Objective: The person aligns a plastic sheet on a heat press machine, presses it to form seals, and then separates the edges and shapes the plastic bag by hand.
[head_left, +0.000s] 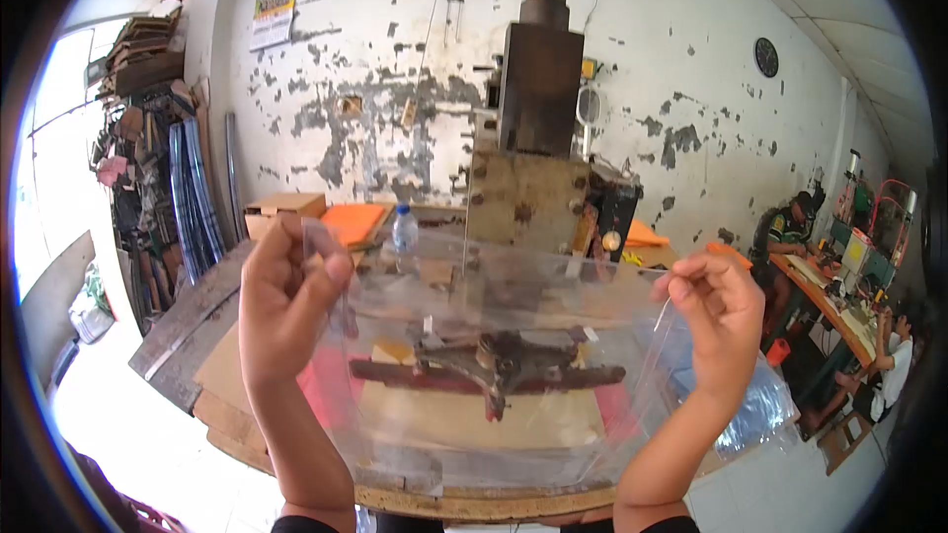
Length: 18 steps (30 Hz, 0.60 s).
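A clear plastic sheet [533, 296] is stretched upright between my two hands, and the machine shows through it. My left hand [288, 296] pinches its upper left corner between thumb and fingers. At the upper right corner, my right hand [713, 308] pinches it the same way. Behind the sheet sits the dark metal press head [499, 363] with a long horizontal bar, over a pale board [474, 415]. Pink-red material [331, 385] lies at the board's sides. Whether the sheet has one layer or more, I cannot tell.
The tall press column [541, 89] rises at the back of the worktable. A water bottle [405, 229], orange sheets [351, 222] and a cardboard box [284, 209] stand behind my left hand. Clear plastic [755, 410] lies at right. Two people sit at a bench [825, 291] farther right.
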{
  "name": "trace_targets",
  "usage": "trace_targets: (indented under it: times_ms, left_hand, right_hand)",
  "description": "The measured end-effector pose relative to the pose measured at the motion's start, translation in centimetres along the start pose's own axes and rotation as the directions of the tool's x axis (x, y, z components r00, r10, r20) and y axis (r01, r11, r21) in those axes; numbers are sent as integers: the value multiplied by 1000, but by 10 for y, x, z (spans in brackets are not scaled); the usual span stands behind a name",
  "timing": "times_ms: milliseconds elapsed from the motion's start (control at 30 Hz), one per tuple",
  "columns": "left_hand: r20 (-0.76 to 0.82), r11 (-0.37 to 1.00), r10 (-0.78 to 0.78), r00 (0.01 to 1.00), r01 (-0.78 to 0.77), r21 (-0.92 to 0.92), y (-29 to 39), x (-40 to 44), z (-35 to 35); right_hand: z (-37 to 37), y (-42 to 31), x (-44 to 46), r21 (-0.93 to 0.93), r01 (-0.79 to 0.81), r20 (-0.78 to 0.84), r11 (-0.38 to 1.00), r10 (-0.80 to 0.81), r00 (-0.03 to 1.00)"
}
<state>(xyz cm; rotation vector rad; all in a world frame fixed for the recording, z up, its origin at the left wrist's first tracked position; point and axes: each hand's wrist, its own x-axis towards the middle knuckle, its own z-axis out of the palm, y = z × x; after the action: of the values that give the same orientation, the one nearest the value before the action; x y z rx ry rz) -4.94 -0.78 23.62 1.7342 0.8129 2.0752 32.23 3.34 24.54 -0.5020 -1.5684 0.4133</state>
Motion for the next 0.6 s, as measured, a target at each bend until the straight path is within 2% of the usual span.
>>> trace_targets:
  times_ms: [33, 100, 167, 267, 333, 367, 433, 500, 600]
  left_hand:
    - [-4, 1000, 7, 1000, -7, -6, -1, -4, 0]
    - [-16, 998, 48, 999, -47, 43, -12, -12, -5]
    - [-29, 993, 73, 997, -69, 97, -14, -10, -6]
    - [-90, 993, -14, 996, 25, 116, -12, -13, -1]
    - [-156, 993, 99, 983, -87, 79, -20, -8, 2]
    - [-163, 994, 87, 983, -76, 75, -23, -8, 3]
    - [-153, 997, 76, 985, -75, 7, -25, -7, 4]
    - [-153, 996, 87, 984, -89, -2, -27, -5, 8]
    - [-40, 999, -20, 999, 21, 35, -29, -4, 5]
  right_hand:
    - [6, 1, -1, 6, 22, -4, 1000, -22, 1000]
    - [16, 5, -7, 26, 9, -158, 1000, -5, 987]
    - [17, 14, -11, 17, 28, -161, 999, -25, 987]
    - [20, 19, -17, -69, -34, -120, 997, 26, 992]
    - [24, 16, -13, -63, -24, -38, 998, 22, 999]
    - [27, 15, -14, -70, -33, -30, 997, 31, 999]
    - [35, 13, -15, -47, -76, -99, 996, 71, 993]
    - [26, 13, -17, -84, -98, -93, 992, 90, 992]
    - [16, 15, -18, -101, -112, -121, 989, 99, 988]
